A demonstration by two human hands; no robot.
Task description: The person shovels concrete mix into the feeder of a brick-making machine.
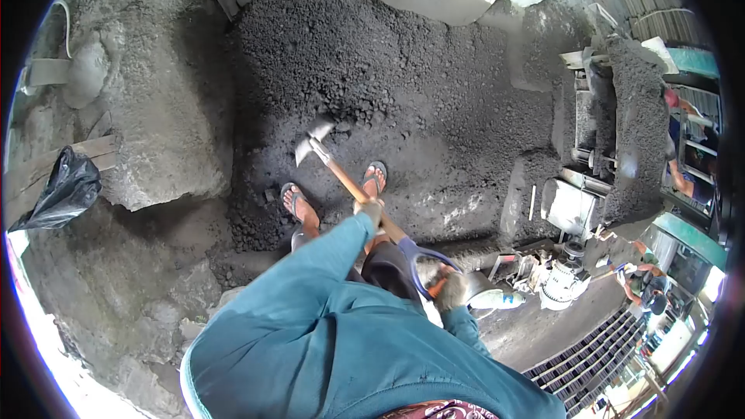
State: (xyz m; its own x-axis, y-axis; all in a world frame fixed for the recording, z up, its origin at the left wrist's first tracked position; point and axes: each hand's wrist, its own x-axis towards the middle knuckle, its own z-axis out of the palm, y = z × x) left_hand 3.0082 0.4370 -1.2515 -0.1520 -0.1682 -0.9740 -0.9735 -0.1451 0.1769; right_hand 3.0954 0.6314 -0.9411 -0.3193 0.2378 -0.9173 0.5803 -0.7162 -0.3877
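Note:
A shovel (344, 176) with a wooden shaft slants down across the middle of the view. Its metal blade (313, 139) rests at the near edge of a heap of dark, crumbly material (372, 54), just ahead of my sandalled feet. Partway along the shaft, my left hand (369, 212) is wrapped around the wood. My right hand (452, 290) is closed on the grip of the blue D-shaped handle (419, 258). Both hands look greyish, as if gloved or dusty. Some dark lumps lie right beside the blade.
A rough concrete block (167, 101) borders the heap on the left, with a black plastic bag (66, 190) beyond it. Machinery with a loaded conveyor (638, 140) and a motor (563, 285) stand at right. Another person (650, 291) works near rows of dark blocks (586, 361).

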